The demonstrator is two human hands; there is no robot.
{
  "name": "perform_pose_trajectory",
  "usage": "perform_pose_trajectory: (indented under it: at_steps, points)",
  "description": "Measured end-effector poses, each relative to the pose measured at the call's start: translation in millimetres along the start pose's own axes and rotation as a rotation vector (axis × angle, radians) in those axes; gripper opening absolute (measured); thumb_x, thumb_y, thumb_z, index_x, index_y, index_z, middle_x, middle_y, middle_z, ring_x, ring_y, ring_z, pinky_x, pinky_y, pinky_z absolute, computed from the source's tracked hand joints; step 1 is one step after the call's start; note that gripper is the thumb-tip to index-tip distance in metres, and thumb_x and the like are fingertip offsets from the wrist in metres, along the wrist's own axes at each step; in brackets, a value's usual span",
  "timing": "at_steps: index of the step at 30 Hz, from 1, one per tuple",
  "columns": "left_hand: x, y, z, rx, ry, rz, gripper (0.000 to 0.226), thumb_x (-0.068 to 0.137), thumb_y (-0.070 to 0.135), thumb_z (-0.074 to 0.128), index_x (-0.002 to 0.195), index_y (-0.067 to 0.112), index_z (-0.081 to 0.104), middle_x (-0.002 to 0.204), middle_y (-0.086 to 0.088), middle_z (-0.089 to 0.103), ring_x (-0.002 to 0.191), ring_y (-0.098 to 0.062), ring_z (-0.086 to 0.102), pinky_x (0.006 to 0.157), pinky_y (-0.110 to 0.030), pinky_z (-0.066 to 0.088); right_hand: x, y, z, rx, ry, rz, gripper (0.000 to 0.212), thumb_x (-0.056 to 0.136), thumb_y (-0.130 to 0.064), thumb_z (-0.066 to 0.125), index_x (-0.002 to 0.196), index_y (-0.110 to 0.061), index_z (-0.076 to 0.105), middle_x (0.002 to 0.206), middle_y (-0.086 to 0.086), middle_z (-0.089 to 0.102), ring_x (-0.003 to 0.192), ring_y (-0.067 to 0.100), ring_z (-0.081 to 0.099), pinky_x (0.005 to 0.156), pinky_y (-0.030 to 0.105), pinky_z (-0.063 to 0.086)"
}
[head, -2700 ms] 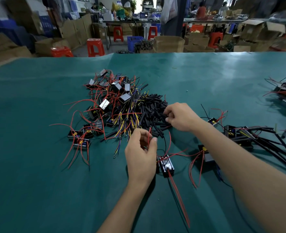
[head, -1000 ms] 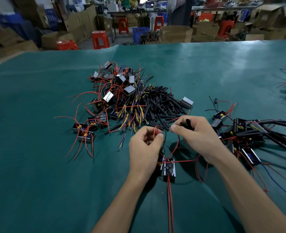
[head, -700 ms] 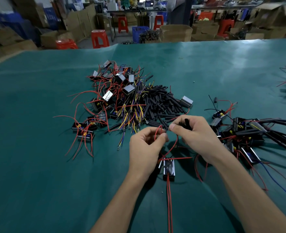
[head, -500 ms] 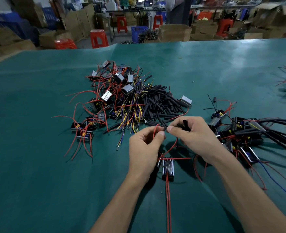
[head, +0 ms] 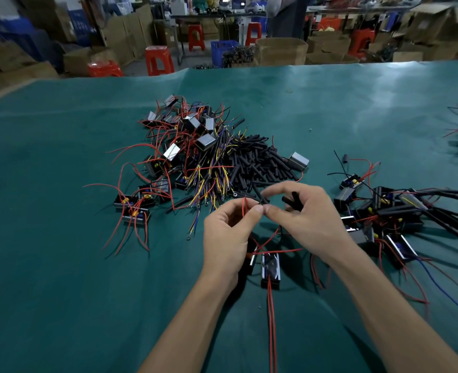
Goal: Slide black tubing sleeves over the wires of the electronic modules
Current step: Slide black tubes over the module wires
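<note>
The left hand (head: 229, 238) pinches a thin red wire (head: 244, 208) between thumb and forefinger. Its fingertips touch those of the right hand (head: 303, 219), which pinches one short black tubing sleeve (head: 263, 201) at the wire's end and holds spare sleeves (head: 292, 201) curled in its palm. Just below the hands, a black electronic module (head: 270, 267) lies on the green table mat (head: 61, 265), red leads trailing toward the viewer. Beyond the hands sits a heap of loose black sleeves (head: 260, 162) beside a tangle of unsleeved modules (head: 184, 149). Sleeved modules (head: 384, 211) lie to the right.
</note>
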State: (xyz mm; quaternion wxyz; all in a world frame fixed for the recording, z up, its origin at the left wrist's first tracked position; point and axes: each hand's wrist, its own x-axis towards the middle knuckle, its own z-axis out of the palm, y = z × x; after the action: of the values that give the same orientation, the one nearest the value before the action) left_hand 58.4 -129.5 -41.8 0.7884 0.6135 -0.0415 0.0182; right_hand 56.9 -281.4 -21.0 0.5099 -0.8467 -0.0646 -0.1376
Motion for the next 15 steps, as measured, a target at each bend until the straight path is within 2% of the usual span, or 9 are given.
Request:
perform_pose_trajectory:
  at_steps: [2,4,8,12,15]
  points:
    - [0,1,0,-0.011,-0.032,0.001,0.008,0.088,0.007,0.075,0.084,0.014,0.074,0.079,0.001,0.07,0.076,-0.011,0.061,0.077,-0.024,0.051,0,-2,-2,-0.001,-0.011,-0.042,0.02,0.087,-0.009,0.078,0.1,-0.025,0.079,0.06,-0.033,0.059,0.049,-0.004,0.051,0.053,0.004,0.036]
    - [0,1,-1,-0.029,-0.055,0.004,0.009,0.088,0.004,0.073,0.085,0.012,0.072,0.076,0.004,0.068,0.073,-0.007,0.059,0.073,-0.018,0.05,1,-3,-2,0.009,-0.027,-0.051,0.017,0.087,-0.009,0.078,0.093,-0.025,0.08,0.063,-0.029,0.064,0.053,-0.004,0.054,0.056,0.005,0.038]
    - [0,1,-2,-0.027,-0.107,-0.021,0.008,0.091,0.007,0.07,0.088,0.013,0.066,0.067,0.008,0.064,0.061,-0.003,0.054,0.061,-0.012,0.045,1,-4,-6,0.026,-0.018,-0.046,0.014,0.085,-0.009,0.08,0.083,-0.023,0.08,0.05,-0.023,0.055,0.045,0.001,0.042,0.051,0.008,0.031]
    - [0,1,-1,-0.026,-0.139,-0.017,0.009,0.093,0.006,0.067,0.088,0.011,0.062,0.062,0.013,0.058,0.055,0.001,0.048,0.056,-0.009,0.04,1,-8,-10,0.013,-0.028,-0.063,0.015,0.084,-0.008,0.08,0.088,-0.022,0.079,0.045,-0.024,0.046,0.042,0.003,0.034,0.047,0.008,0.026]
    - [0,-1,0,-0.031,-0.148,-0.01,0.008,0.093,0.006,0.067,0.089,0.009,0.062,0.06,0.016,0.054,0.054,0.004,0.045,0.056,-0.008,0.038,2,-10,-12,-0.014,-0.056,-0.078,0.016,0.085,-0.007,0.079,0.089,-0.022,0.081,0.045,-0.022,0.047,0.043,0.003,0.034,0.048,0.01,0.027]
